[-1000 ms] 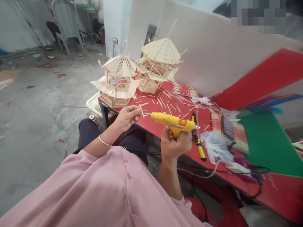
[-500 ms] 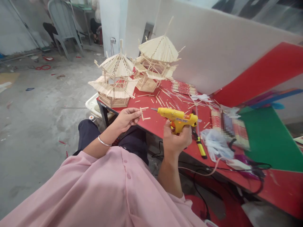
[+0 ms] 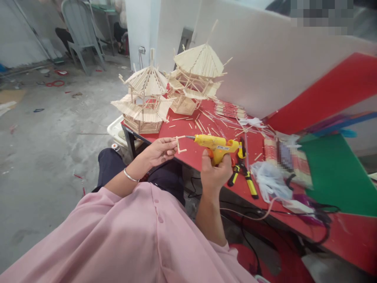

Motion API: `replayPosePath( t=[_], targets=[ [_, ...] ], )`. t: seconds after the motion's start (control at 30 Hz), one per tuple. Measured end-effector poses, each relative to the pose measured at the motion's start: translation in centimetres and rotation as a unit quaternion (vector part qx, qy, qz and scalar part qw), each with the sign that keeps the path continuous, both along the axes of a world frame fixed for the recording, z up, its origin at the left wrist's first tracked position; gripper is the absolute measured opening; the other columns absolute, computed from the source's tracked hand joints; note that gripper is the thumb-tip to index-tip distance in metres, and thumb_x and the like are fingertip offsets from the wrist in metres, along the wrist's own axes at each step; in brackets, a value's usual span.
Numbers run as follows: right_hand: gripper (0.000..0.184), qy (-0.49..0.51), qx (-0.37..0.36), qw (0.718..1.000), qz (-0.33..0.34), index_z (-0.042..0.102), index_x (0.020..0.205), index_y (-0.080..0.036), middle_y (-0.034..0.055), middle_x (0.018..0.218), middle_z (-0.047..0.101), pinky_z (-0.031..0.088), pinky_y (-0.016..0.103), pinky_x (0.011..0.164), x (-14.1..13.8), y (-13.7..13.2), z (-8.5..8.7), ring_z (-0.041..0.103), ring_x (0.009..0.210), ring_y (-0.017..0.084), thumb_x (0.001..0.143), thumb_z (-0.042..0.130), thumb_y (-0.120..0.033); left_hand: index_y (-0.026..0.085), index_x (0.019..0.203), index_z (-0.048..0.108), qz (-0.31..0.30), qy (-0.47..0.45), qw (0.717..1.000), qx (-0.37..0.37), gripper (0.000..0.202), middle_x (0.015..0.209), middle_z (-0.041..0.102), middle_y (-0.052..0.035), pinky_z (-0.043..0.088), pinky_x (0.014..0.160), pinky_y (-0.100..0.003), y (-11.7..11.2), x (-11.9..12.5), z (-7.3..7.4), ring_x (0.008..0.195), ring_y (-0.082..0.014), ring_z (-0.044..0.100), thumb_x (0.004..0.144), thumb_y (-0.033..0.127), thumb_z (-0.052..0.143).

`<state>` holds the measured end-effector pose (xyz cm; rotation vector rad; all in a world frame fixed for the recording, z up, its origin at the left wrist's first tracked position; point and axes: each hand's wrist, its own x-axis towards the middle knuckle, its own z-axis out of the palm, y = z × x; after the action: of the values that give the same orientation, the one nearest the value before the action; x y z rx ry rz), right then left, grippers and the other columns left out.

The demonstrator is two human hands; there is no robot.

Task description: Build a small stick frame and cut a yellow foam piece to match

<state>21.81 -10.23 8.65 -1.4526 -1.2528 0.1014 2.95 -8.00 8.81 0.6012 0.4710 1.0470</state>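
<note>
L hand in fingertip pinch; R hand curled in grip, R forearm approx. vert. in view.

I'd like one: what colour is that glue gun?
The glue gun is mostly yellow, in the head view.

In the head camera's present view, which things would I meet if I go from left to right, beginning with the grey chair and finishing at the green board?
Grey chair → left hand → small stick frame → yellow glue gun → plastic bag → green board.
</note>
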Motion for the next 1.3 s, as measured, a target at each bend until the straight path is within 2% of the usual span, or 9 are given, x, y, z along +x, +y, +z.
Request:
replayPosePath(
  t=[0.27,0.6,0.77,0.93,1.03,1.13,1.2,1.3],
  targets=[
    [0.026,0.020,-0.039,0.999,0.008,0.055,0.073,-0.022,0.0000,0.061,0.059,0.044,0.029,0.057,-0.3,0.1,0.4,0.049,0.053,0.015,0.069,0.065,-0.045,0.008,0.066,0.062,-0.018,-0.021,1.000,0.008,0.033,0.056,0.056,0.0023,0.030,0.035,-0.009,-0.1,0.1,0.0,0.040,0.0003,0.040,0.065,0.026,0.090],
    [0.028,0.047,-0.055,0.997,0.025,0.058,0.079,-0.020,-0.0002,0.065,0.062,0.045,0.029,0.059,-0.3,0.1,0.1,0.052,0.058,0.016,0.071,0.065,-0.047,0.008,0.066,0.062,-0.031,-0.029,0.999,-0.027,0.026,0.058,0.056,0.0016,0.028,0.034,-0.009,0.0,0.1,-0.1,0.040,0.0003,0.039,0.072,0.018,0.084],
    [0.034,0.061,-0.073,0.995,0.025,0.061,0.083,-0.019,-0.0001,0.067,0.061,0.045,0.029,0.061,-0.4,0.3,0.0,0.052,0.060,0.016,0.071,0.067,-0.049,0.008,0.068,0.060,-0.044,-0.066,0.990,-0.119,0.018,0.057,0.052,0.0024,0.025,0.034,-0.006,0.0,0.3,0.2,0.040,0.0007,0.039,0.084,0.007,0.070],
    [0.048,0.058,-0.135,0.988,0.046,0.061,0.089,-0.018,-0.0011,0.071,0.059,0.043,0.028,0.063,0.1,1.5,-0.8,0.048,0.061,0.015,0.069,0.070,-0.060,0.008,0.070,0.058,-0.060,-0.117,0.964,-0.230,0.033,0.056,0.048,0.0018,0.026,0.035,-0.005,0.1,0.9,0.1,0.040,0.0000,0.039,0.098,0.004,0.041],
    [0.054,0.045,-0.188,0.980,0.052,0.062,0.091,-0.018,-0.0009,0.072,0.059,0.043,0.029,0.065,1.1,2.7,-1.6,0.047,0.062,0.015,0.069,0.068,-0.067,0.008,0.072,0.058,-0.060,-0.150,0.951,-0.262,0.036,0.059,0.050,0.0002,0.026,0.034,-0.005,0.3,1.2,-0.5,0.040,0.0001,0.040,0.100,0.005,0.035],
    [0.059,-0.017,-0.242,0.970,0.023,0.064,0.090,-0.017,0.0008,0.073,0.059,0.041,0.031,0.066,3.0,3.9,-2.1,0.045,0.064,0.016,0.065,0.071,-0.070,0.009,0.073,0.058,-0.064,-0.167,0.941,-0.289,0.035,0.063,0.053,-0.0009,0.027,0.034,-0.004,0.9,1.5,-1.2,0.040,0.0009,0.040,0.100,0.005,0.035],
    [0.056,-0.061,-0.276,0.959,0.017,0.066,0.086,-0.017,0.0007,0.070,0.058,0.039,0.031,0.065,4.9,4.9,-2.4,0.045,0.063,0.016,0.065,0.071,-0.068,0.009,0.074,0.057,-0.069,-0.175,0.936,-0.299,0.034,0.065,0.053,-0.0010,0.027,0.034,-0.004,1.4,1.6,-1.7,0.040,0.0010,0.041,0.099,0.004,0.035],
    [0.045,-0.101,-0.328,0.939,0.028,0.067,0.078,-0.018,-0.0017,0.061,0.050,0.035,0.030,0.061,8.2,6.5,-2.9,0.043,0.060,0.015,0.075,0.059,-0.062,0.009,0.073,0.057,-0.090,-0.176,0.931,-0.308,0.034,0.063,0.051,0.0002,0.027,0.034,-0.004,2.3,1.8,-2.3,0.040,0.0009,0.040,0.099,0.004,0.035]
  ],
)
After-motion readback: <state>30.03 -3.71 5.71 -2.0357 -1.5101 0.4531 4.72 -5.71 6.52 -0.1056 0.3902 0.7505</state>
